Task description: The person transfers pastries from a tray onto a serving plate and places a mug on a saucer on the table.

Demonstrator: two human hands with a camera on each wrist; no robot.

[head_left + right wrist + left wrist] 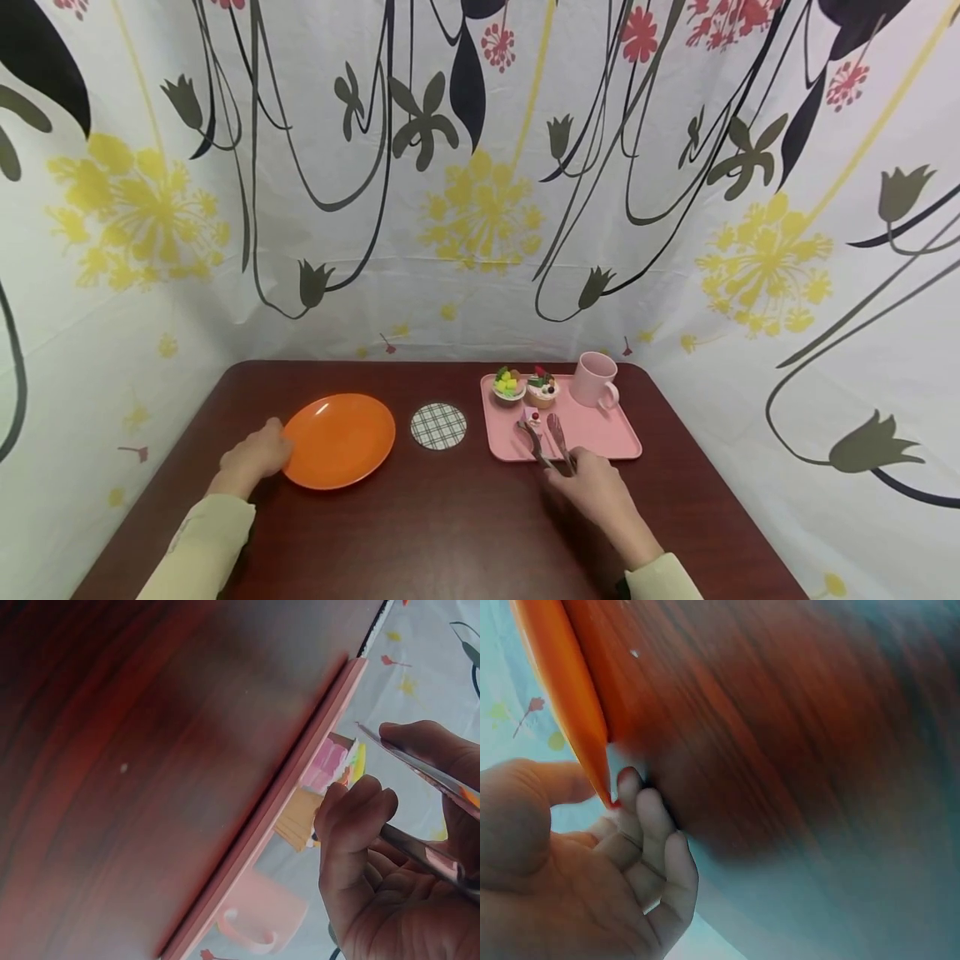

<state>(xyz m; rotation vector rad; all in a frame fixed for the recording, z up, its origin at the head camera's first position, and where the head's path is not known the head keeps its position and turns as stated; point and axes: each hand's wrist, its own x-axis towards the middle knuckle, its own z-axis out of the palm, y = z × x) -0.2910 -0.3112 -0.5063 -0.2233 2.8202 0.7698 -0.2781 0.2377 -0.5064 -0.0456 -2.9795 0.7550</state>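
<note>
At the left, my left hand [257,457] pinches the near-left rim of an orange plate [341,442], thumb on top and fingers below in the left wrist view. My right hand [596,492] grips metal tongs [420,851], thumb on one arm and fingers round the other. The spread tongs reach over the front of a pink tray [607,437]. Between their tips, in the head view, sits a small cake slice [532,418] with a red topping. Behind it on the tray are a fruit cup [508,387] and a fruit-topped tart [542,390].
A pink mug [594,379] stands at the tray's back right. A round checked coaster [438,427] lies between plate and tray on the dark wooden table [420,533]. A flowered curtain [480,308] surrounds the table at the back and sides.
</note>
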